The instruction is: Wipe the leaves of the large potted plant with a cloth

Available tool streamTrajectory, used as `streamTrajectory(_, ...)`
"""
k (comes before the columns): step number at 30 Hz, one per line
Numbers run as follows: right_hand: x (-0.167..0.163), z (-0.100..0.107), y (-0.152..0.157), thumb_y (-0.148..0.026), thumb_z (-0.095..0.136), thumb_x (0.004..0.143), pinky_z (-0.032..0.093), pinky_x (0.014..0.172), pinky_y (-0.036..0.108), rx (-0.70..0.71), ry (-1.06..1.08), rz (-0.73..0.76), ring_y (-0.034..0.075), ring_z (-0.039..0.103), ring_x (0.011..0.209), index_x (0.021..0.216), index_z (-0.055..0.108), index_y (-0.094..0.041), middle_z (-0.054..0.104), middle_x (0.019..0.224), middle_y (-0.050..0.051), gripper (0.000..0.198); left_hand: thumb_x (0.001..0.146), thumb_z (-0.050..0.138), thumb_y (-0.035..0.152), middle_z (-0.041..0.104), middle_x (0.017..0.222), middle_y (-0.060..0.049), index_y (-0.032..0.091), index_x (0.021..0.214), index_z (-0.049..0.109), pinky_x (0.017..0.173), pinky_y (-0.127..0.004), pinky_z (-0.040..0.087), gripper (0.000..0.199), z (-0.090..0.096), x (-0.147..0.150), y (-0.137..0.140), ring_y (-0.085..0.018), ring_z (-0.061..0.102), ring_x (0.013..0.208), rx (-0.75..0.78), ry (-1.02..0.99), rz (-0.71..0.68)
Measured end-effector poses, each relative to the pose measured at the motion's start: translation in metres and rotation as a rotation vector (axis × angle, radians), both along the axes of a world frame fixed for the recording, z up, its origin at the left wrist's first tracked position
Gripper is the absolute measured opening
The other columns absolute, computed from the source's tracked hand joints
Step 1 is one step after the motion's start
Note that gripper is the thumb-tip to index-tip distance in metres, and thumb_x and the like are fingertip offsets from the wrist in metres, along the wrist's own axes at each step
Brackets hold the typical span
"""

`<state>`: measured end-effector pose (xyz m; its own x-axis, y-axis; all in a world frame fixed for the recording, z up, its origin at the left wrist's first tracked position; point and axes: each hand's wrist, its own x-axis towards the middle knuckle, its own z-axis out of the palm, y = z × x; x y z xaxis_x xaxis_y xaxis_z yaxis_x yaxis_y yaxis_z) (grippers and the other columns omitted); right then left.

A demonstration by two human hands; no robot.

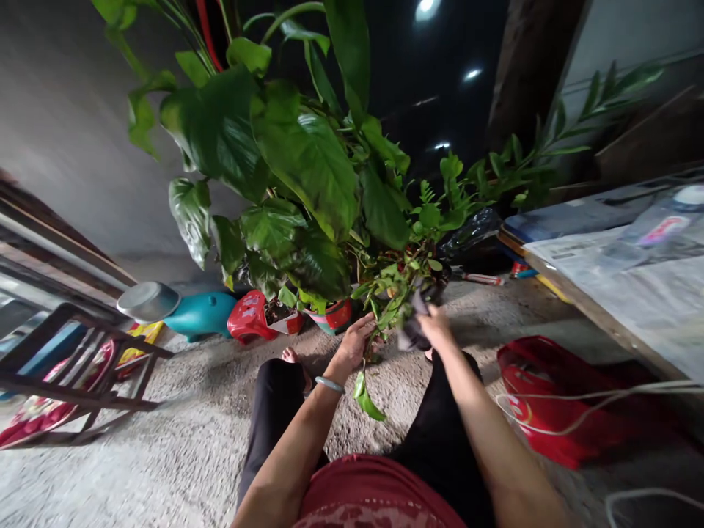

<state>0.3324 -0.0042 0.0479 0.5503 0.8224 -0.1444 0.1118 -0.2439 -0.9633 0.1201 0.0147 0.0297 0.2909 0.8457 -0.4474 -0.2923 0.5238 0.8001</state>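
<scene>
Two hands at the small-leaved plant (388, 293), just below the middle of the frame.
The right hand (437, 328), blurred, is closed on a dark grey cloth (411, 336) beside the foliage; the left hand (356, 343) touches the plant's left edge, fingers partly hidden, so whether it grips cannot be told. To do this well, the left hand should probably brace growth from beneath while the cloth presses lightly, sparing the drooping sprig (367, 400) at lower centre any tug.

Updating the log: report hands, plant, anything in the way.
Right hand blurred, holding grey cloth. Left hand at leafy stems, grip unclear. Large leaves crowd above.
</scene>
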Motion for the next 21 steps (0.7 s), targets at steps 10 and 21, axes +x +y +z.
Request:
streamTrajectory(10, 0.001, 0.014, -0.112, -0.037, 0.085, 0.055, 0.049, 0.049, 0.028, 0.001, 0.489, 0.236, 0.019, 0.063, 0.054, 0.082, 0.077, -0.020, 0.073, 0.066, 0.002, 0.033, 0.083, 0.075, 0.014, 0.070, 0.080, -0.001, 0.014, 0.140, 0.062, 0.048, -0.025, 0.054, 0.059, -0.008, -0.022, 0.000, -0.015, 0.068, 0.056, -0.054, 0.003, 0.045)
streamTrajectory(21, -0.064, 0.023, -0.035, -0.037, 0.082, 0.048, 0.055, 0.060, 0.033, 0.110, 0.559, 0.151, 0.024, 0.069, 0.064, 0.069, 0.068, -0.024, 0.070, 0.059, 0.001, 0.028, 0.077, 0.085, 0.019, 0.076, 0.075, -0.011, 0.018, 0.094, 0.079, 0.058, -0.034, 0.057, 0.018, -0.029, -0.049, -0.021, -0.026, 0.071, 0.068, 0.111, 0.155, -0.192)
